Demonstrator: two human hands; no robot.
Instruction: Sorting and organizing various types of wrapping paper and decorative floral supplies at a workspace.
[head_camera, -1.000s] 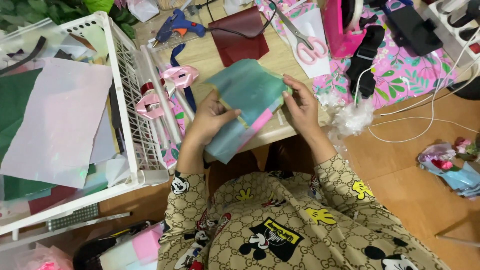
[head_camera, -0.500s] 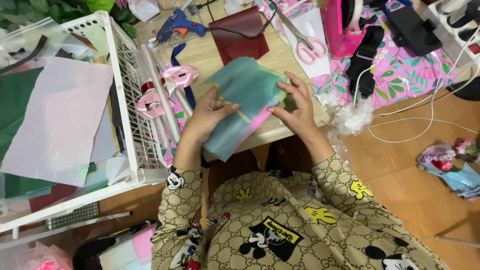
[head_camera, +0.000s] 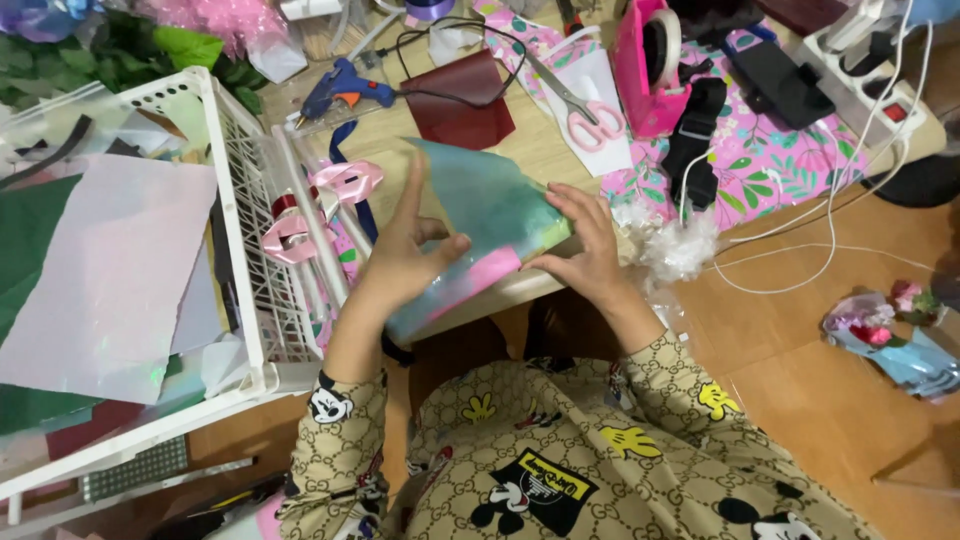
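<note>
Holding teal-pink paper sheet (head_camera: 480, 225) | between both hands | left hand (head_camera: 405, 255) | right hand (head_camera: 590, 250)

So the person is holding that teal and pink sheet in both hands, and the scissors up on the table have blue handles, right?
Not quite. The head view shows the scissors have pink handles, not blue. The rest holds: the left hand and the right hand both grip the teal and pink sheet above the table.

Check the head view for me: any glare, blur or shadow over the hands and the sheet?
Head view: even light, no hard shadows; hands sharp, left hand and right hand on the teal sheet; faint sheen on it, no washout; slight wide-angle bend at edges.
</note>
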